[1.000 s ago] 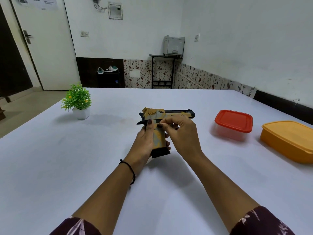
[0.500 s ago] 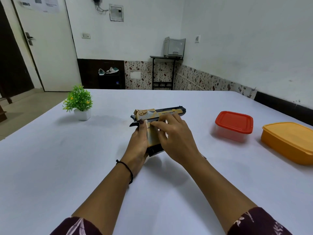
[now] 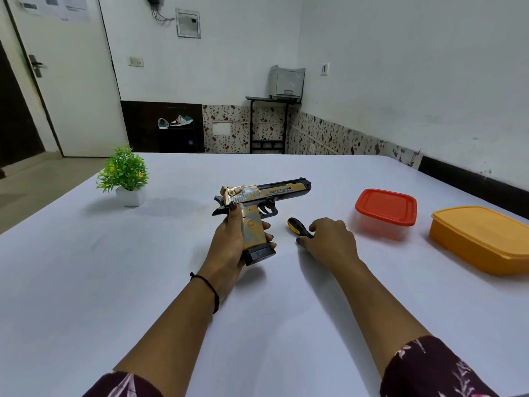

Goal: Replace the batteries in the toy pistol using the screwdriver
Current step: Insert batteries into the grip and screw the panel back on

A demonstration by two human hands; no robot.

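A gold and black toy pistol (image 3: 263, 196) is held upright above the white table (image 3: 86, 267), its barrel pointing right. My left hand (image 3: 232, 242) grips its grip, thumb up near the hammer. To its right a screwdriver (image 3: 297, 227) with a black and yellow handle lies on the table. My right hand (image 3: 329, 242) is down over it, fingers curled round the handle; the shaft is hidden under the hand.
A clear box with a red lid (image 3: 386, 210) and an orange lidded box (image 3: 483, 236) stand on the right of the table. A small potted plant (image 3: 126, 176) stands at the back left. Beyond the table are a door and a printer stand.
My right hand has left the pistol and moved right and down onto the screwdriver on the table. The left hand keeps hold of the pistol.
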